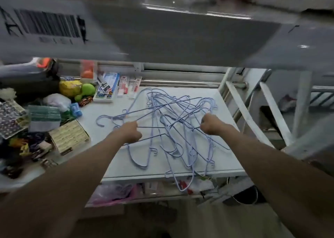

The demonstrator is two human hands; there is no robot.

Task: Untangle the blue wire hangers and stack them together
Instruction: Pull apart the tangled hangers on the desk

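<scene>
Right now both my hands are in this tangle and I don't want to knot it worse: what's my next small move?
Probably lift the left hand gently, freeing its wire from the blue hangers, while the right hand holds the pile down. They're crossed, and some overhang the table edge.

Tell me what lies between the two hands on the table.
In the head view, only crossing strands of the blue wire hangers span the white table between the left hand and right hand; nothing else.
</scene>
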